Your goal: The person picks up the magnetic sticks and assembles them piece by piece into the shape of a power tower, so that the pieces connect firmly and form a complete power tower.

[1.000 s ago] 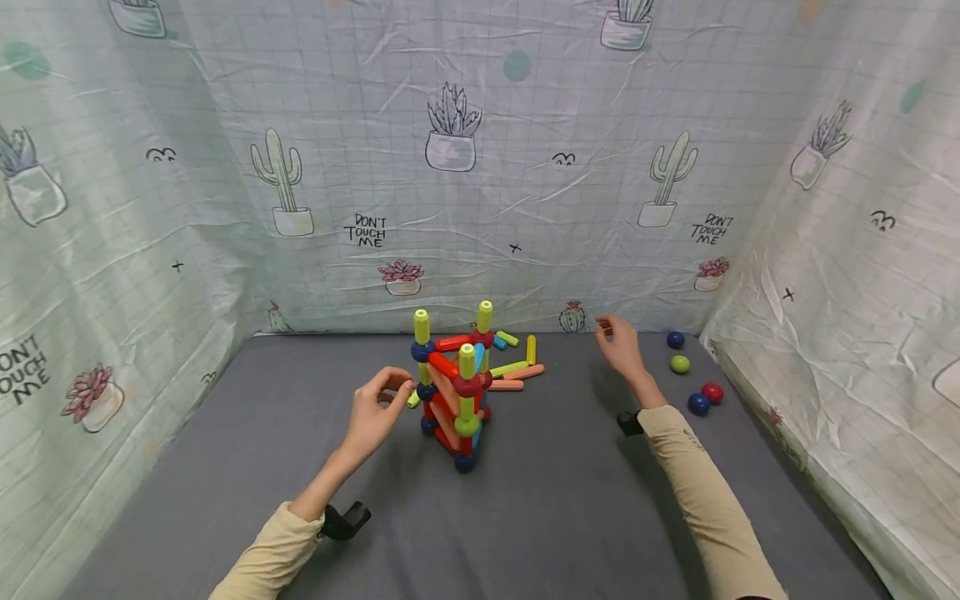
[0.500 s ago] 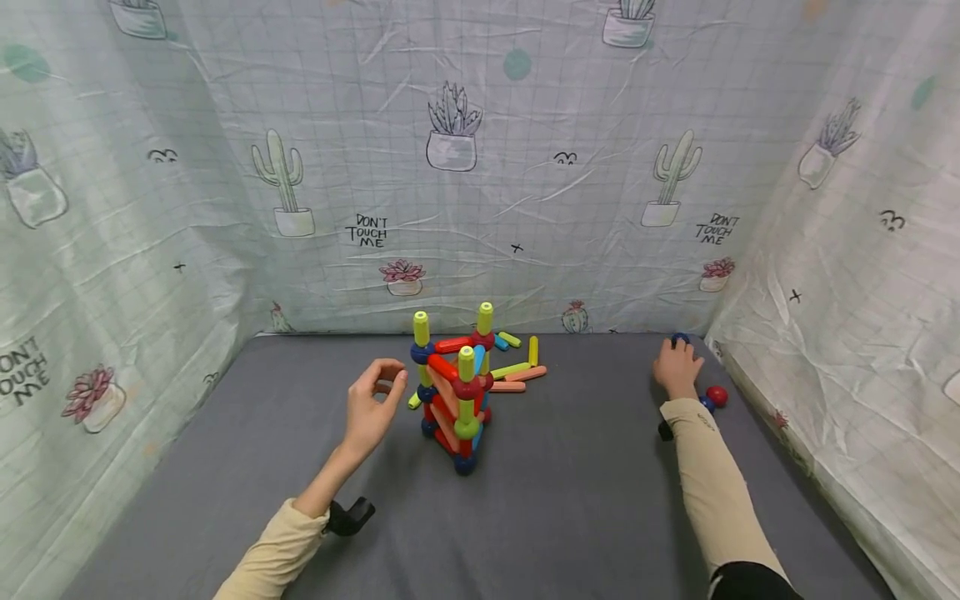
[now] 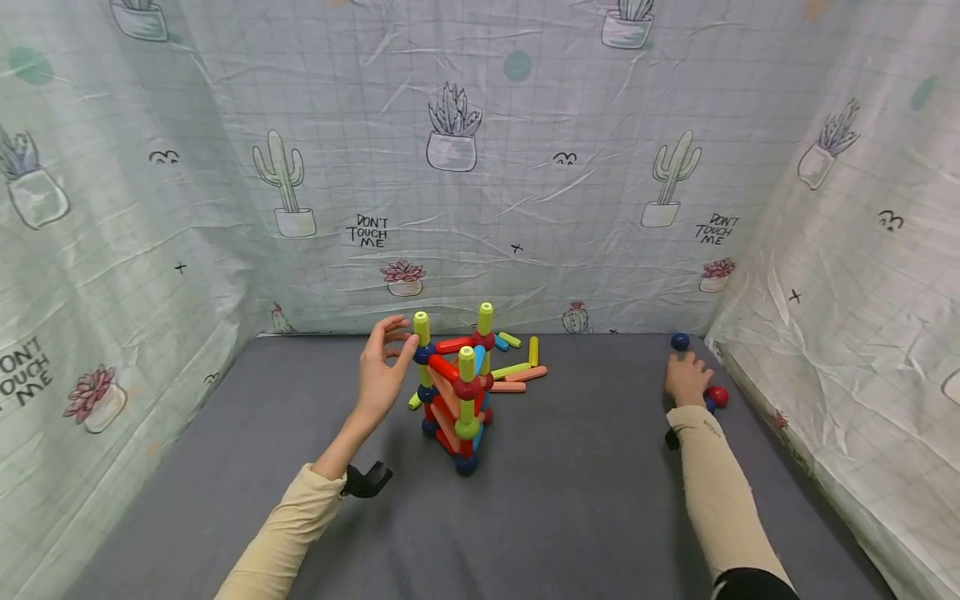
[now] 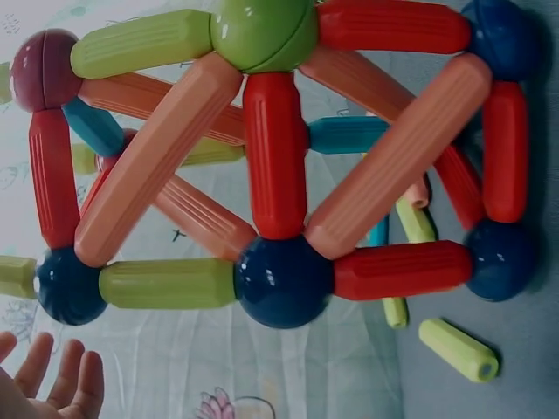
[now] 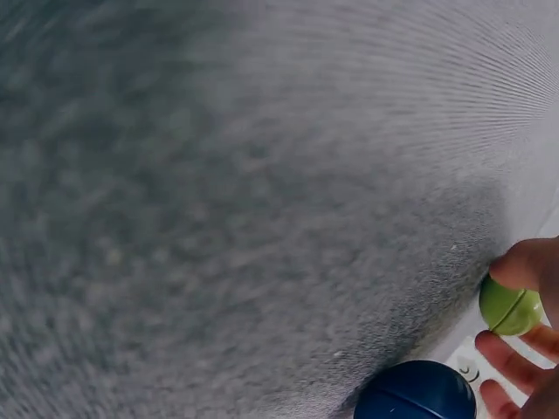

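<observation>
A tower of magnetic rods and balls stands upright on the table, three yellow-green rods rising from its top. My left hand is at its left side, thumb close to the top left blue ball. In the left wrist view its loosely extended fingers show beside the tower and grip nothing. Over at the far right, my right hand is low on the table. Its thumb and fingers pinch a green ball, which the hand hides in the head view.
A blue ball lies just beyond the right hand, and a red ball with another blue ball beside it. Loose rods lie behind and right of the tower. A printed cloth hangs around the table.
My right hand has gone right from mid-table to the loose balls, then shifted slightly nearer, uncovering the far blue ball. My left hand has risen toward the tower's top. The tower stays put.
</observation>
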`<state>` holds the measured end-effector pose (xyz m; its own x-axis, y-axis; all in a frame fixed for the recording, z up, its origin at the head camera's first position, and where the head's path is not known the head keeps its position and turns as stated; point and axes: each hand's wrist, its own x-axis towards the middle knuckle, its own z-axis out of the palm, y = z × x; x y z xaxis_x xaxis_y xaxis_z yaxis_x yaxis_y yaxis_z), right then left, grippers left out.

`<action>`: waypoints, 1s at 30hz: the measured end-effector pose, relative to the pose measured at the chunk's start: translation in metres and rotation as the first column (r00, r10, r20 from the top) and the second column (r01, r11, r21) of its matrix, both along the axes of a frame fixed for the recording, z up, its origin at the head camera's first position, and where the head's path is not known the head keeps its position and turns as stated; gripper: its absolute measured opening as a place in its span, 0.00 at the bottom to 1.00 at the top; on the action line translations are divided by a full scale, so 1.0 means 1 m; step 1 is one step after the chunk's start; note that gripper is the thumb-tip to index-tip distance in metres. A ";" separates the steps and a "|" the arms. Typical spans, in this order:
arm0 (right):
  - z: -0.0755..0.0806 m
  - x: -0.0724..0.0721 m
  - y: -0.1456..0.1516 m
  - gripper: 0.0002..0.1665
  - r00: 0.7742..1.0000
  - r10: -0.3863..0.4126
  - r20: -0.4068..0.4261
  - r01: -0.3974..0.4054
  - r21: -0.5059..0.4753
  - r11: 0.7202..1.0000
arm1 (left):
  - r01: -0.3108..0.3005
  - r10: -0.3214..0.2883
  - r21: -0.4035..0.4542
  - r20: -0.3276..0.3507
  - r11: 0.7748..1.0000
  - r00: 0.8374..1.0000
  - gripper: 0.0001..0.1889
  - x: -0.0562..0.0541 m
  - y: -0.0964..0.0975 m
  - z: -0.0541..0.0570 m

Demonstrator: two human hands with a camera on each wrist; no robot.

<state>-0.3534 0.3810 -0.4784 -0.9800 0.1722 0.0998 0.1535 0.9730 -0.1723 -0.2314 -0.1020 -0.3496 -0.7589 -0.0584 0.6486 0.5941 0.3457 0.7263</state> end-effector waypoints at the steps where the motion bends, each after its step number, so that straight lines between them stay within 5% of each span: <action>1: 0.000 0.000 -0.001 0.18 1.000 0.013 -0.013 -0.013 -0.001 1.000 | 0.000 0.000 -0.003 0.003 1.000 1.000 0.18 -0.001 0.001 0.001; 10: 0.019 -0.006 -0.026 0.20 0.992 0.101 -0.074 -0.109 -0.114 0.987 | 0.021 -0.020 -0.028 0.031 0.999 0.999 0.18 -0.005 0.008 0.004; 16: 0.060 0.001 -0.077 0.26 0.932 0.259 -0.252 -0.310 -0.190 0.932 | 0.013 -0.014 -0.036 -0.023 0.999 1.000 0.14 -0.006 0.010 0.006; 19: 0.081 0.009 -0.103 0.26 0.868 0.338 -0.364 -0.424 -0.188 0.886 | 0.009 -0.011 -0.042 -0.044 0.999 0.999 0.14 -0.007 0.011 0.007; 26: 0.136 0.039 -0.165 0.24 0.669 0.493 -0.556 -0.638 -0.089 0.765 | 0.008 -0.010 -0.058 -0.039 0.998 0.999 0.14 -0.008 0.011 0.007; 30: 0.172 0.056 -0.203 0.23 0.511 0.591 -0.624 -0.749 0.014 0.663 | 0.006 -0.009 -0.063 -0.041 0.998 0.999 0.15 -0.009 0.010 0.007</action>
<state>-0.2969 0.1782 -0.3066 -0.5878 -0.4189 0.6921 -0.7229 0.6561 -0.2168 -0.2402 -0.0916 -0.3424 -0.7316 -0.0114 0.6816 0.6259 0.3852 0.6782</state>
